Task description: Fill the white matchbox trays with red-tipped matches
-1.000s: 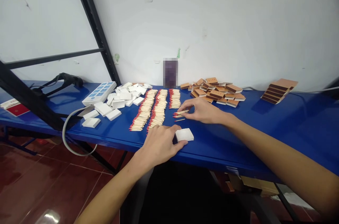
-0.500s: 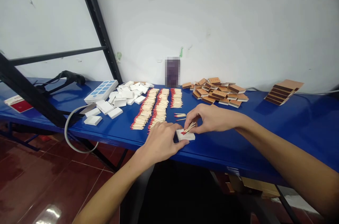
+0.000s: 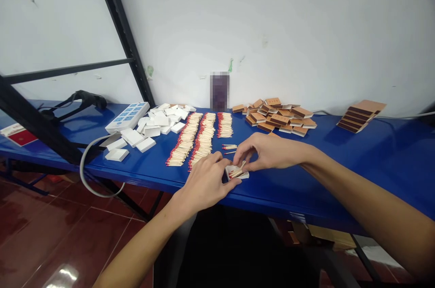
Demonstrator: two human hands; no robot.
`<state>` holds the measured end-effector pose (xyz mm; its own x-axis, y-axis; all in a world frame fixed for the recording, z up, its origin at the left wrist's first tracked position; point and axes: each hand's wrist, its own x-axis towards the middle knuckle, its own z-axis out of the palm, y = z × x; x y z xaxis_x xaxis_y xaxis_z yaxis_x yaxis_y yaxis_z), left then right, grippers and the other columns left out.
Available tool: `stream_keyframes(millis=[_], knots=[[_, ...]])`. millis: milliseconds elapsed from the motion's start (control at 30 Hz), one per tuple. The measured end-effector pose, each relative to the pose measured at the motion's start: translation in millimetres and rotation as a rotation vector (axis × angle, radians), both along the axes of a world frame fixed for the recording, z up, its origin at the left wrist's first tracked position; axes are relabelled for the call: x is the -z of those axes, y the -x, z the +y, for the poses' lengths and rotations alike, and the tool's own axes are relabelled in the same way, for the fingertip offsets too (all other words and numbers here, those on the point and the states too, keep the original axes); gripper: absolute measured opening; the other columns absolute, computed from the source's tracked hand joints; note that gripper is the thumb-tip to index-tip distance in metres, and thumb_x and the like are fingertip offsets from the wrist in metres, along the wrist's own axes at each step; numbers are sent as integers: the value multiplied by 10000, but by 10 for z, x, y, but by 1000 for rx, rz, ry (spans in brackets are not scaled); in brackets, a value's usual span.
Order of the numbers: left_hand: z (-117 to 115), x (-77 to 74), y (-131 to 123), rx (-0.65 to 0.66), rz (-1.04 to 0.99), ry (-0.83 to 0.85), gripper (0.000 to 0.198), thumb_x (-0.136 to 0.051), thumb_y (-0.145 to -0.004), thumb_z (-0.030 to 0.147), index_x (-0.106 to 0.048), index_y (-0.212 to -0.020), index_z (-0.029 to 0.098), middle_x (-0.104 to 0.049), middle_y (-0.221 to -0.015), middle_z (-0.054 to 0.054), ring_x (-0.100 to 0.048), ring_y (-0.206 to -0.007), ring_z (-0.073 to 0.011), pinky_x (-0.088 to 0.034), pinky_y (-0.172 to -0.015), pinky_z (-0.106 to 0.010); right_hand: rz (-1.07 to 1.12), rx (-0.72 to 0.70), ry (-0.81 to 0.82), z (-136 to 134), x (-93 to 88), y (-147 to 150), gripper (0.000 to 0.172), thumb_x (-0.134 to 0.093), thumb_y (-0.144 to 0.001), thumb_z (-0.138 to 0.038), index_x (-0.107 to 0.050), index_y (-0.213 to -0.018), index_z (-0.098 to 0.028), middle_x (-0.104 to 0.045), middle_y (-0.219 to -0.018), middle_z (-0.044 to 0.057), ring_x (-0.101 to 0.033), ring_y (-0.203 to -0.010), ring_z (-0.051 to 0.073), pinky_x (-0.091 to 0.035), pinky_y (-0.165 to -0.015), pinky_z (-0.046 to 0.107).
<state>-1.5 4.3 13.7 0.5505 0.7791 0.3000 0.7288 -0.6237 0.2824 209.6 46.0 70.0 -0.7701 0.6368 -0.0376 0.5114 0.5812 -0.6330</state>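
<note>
A small white matchbox tray (image 3: 246, 176) rests on the blue table near its front edge. My left hand (image 3: 208, 180) steadies it from the left, thumb along its near side and fingers at its far side. A bunch of red-tipped matches (image 3: 235, 173) lies low and slanted in the tray. The fingers of my right hand (image 3: 265, 152) are closed around the matches' upper ends. Just beyond the tray are a few loose matches (image 3: 230, 147). Long rows of matches (image 3: 203, 138) spread behind my left hand.
White trays (image 3: 161, 121) are heaped at the left beside a white-and-blue box (image 3: 128, 116). Brown matchbox sleeves (image 3: 279, 119) pile up at the back right, with a stack of sleeves (image 3: 361, 115) farther right. A black metal frame (image 3: 125, 29) rises at the left.
My right hand has lowered the matches, which were held above the tray and now lie down inside it. My left hand keeps its place on the tray. The view has shifted slightly.
</note>
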Motion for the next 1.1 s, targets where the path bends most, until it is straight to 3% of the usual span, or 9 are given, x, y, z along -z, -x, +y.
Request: stream_keyframes(millis=[167,333,467,733,1100], knots=[[-23,-2,4,14,5,10,354,-594,-912,477,-645,-1183,255,-562,-1082,-43,-618,-969,-222,-483,-788,-322,5,-19,42,36,-30,-56,229,-663,-810,-300,-739,-1010,-217,-748,-960,23,-685,-804,162,-549,-729,273],[-29,-27,-1,54,17,51,375,-586,-927,429,-608,-1244,228,-596,-1065,-46,-638,-913,-223,-499,-807,-339,-128,46,-56,75,-86,-109,238,-686,-780,-374,-738,-937,-203,-698,-752,22,-622,-669,160,-478,-591,267],[-21,-27,6,104,9,49,399,-569,-947,381,-548,-1320,243,-582,-1119,-55,-634,-934,-221,-502,-845,-348,-198,62,87,107,-105,-140,253,-684,-766,-401,-717,-907,-194,-695,-706,17,-624,-639,163,-457,-564,260],[-4,-8,15,151,2,65,343,-553,-961,361,-595,-1273,227,-565,-1049,-40,-631,-876,-200,-506,-843,-355,-151,58,255,141,-40,-132,259,-684,-747,-361,-728,-892,-151,-751,-790,56,-694,-751,197,-503,-674,267],[5,-21,8,139,6,91,302,-562,-958,370,-662,-1175,186,-590,-1054,-53,-636,-900,-201,-497,-858,-356,-194,36,202,63,-48,-35,209,-643,-778,-292,-760,-885,-156,-759,-803,50,-695,-729,179,-484,-626,243]])
